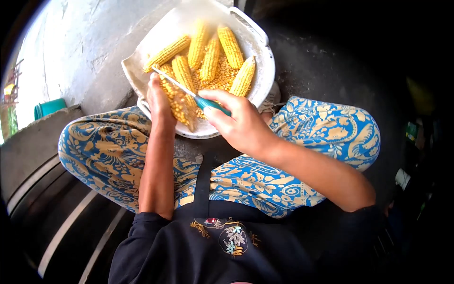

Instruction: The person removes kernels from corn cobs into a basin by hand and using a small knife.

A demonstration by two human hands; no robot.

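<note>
My left hand is wrapped around a partly shelled corn cob, holding it tilted over the near left side of a white basin. My right hand grips the teal handle of a screwdriver. Its thin metal shaft slants up and left across the cob, the tip close to my left fingers. Several whole yellow corn cobs lie in the basin on a layer of loose kernels. The lower end of the held cob looks stripped and blurred.
The basin stands between my crossed legs in blue patterned trousers, with a handle at its far right. A green container sits left, by a concrete ledge. Dark floor lies to the right.
</note>
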